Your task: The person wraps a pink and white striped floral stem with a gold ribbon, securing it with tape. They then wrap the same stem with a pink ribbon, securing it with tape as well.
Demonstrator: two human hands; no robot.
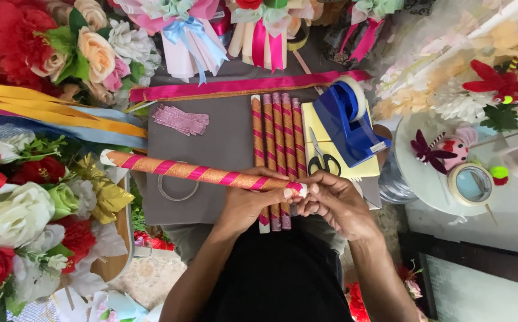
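A long stick (193, 172) wrapped in gold glitter with a pink spiral ribbon lies across the grey work board (223, 143), its left end pointing at the flowers. My left hand (253, 200) grips its right end from below. My right hand (333, 200) pinches the ribbon at that same tip, fingers closed on it. Several finished sticks (278, 134) of the same kind lie side by side on the board, just beyond my hands.
Black-handled scissors (322, 158) rest on a yellow pad beside a blue tape dispenser (347, 119). A pink ribbon strip (241, 85) runs along the board's far edge. Artificial flowers (26, 209) crowd the left. A tape roll (471, 185) sits on a white round table at right.
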